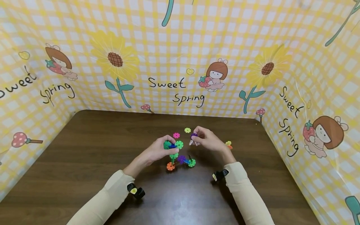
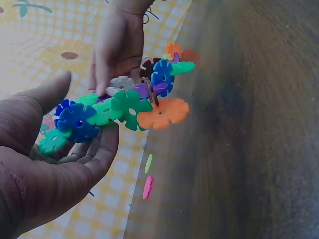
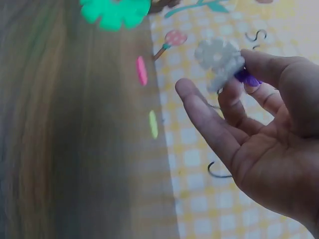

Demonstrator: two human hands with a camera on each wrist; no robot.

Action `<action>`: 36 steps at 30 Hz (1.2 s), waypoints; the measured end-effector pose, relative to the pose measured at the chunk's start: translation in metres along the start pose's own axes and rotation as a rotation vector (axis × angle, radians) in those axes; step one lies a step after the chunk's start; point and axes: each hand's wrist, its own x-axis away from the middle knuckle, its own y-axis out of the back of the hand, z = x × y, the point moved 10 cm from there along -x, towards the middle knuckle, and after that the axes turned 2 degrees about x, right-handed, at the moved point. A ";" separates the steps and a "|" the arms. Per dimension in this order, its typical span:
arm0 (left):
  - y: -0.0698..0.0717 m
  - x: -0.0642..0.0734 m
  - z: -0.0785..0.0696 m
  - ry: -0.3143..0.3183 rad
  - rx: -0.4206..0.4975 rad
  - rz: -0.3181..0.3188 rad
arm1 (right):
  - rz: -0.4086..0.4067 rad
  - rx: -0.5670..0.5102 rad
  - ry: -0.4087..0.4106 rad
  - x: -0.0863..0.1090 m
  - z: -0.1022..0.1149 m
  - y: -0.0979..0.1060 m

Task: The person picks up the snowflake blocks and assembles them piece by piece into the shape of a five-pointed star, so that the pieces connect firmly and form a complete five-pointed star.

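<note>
My left hand point(image 1: 158, 149) holds a chain of notched, flower-shaped interlocking discs. Green discs point(image 1: 179, 144), a blue disc point(image 2: 79, 124) and an orange disc point(image 1: 170, 166) belong to it. Further along the chain come a purple disc point(image 1: 182, 160) and another green disc point(image 1: 192, 162). To the right, my right hand point(image 1: 208, 139) pinches a purple disc point(image 1: 194, 136) together with whitish, see-through discs point(image 3: 217, 54). Fingers hide much of that purple disc. In the head view a gap separates the pieces of the two hands.
On the dark wooden table point(image 1: 84, 162), a pink disc point(image 1: 176, 135) and a yellow-green disc point(image 1: 187, 130) lie beyond the hands. Yellow and orange discs point(image 1: 228, 143) are beside the right wrist. A checked cloth point(image 1: 168, 56) walls the table's back and sides.
</note>
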 end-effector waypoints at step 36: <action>0.013 0.002 -0.021 -0.137 -0.052 -0.141 | 0.025 -0.069 0.117 0.005 0.070 -0.010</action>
